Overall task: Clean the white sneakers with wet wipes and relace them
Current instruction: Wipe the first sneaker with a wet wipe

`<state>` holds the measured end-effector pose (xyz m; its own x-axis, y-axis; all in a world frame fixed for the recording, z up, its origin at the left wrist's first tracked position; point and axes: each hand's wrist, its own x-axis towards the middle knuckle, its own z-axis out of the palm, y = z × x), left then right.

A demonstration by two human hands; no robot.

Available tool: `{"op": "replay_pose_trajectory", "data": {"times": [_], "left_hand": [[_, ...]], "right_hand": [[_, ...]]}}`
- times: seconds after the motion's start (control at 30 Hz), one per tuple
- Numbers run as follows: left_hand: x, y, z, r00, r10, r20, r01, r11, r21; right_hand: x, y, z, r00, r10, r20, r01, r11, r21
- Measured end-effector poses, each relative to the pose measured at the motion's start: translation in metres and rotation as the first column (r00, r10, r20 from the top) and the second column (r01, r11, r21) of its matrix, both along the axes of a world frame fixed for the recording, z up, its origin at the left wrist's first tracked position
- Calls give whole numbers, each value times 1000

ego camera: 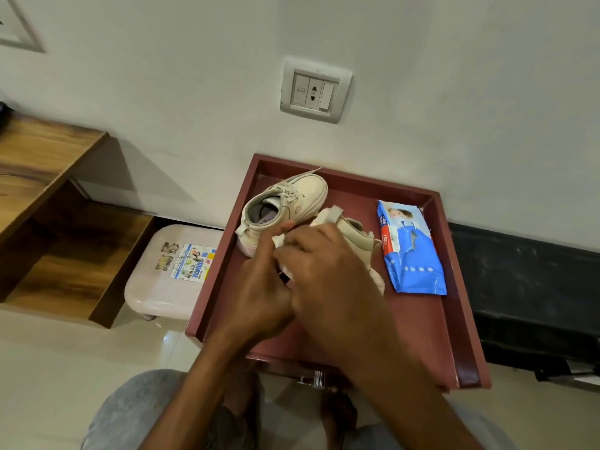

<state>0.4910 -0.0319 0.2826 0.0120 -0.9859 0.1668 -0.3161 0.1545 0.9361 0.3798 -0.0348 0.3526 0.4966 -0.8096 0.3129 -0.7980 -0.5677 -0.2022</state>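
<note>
White sneakers (302, 196), two small ones of soft, scuffed, cream-toned material with thick rubber soles, lay inside a dark red square tray (454, 287) that had a raised rim and a smooth, matte bottom. To the left stood a brown wooden shelf (48, 164) with a strong grain, and beside the tray a pale, rounded plastic stool (156, 287) with paper stickers on its seat.

The right hand (328, 271) lay over the near sneaker (355, 233), its fingers bent round the front part and holding it; only the padded collar and a flat strap showed past the knuckles. The left hand (259, 297) was just beside it, touching it, with fingers curled and the thumb pinching a crumpled white wet wipe (281, 241) against the shoe.

The far sneaker (292, 203) rested on its sole near the back rim, laces in place, toe pointing to the wall. A flat blue plastic pack of wipes (412, 254), wrinkled and shiny, lay near the right rim, apart from both shoes. On the plain wall above sat a grey rectangular socket plate (315, 90).
</note>
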Motion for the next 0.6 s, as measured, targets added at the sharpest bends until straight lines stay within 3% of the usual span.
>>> {"op": "replay_pose_trajectory", "data": {"times": [0.13,0.33,0.5,0.6], "left_hand": [[-6,1,7,993,-19,-116,27,997,66],[6,0,2,993,14,-116,-5,997,71],[4,-3,2,992,6,-126,7,995,98],[8,-3,-2,993,14,-120,-4,997,81]], "right_hand": [[-27,-19,12,982,-179,58,185,972,-146],[2,18,1,1000,9,-1,-9,999,-54],[-31,-15,13,972,-205,116,221,964,-148],[-5,7,-1,996,-70,49,78,982,-174]]}}
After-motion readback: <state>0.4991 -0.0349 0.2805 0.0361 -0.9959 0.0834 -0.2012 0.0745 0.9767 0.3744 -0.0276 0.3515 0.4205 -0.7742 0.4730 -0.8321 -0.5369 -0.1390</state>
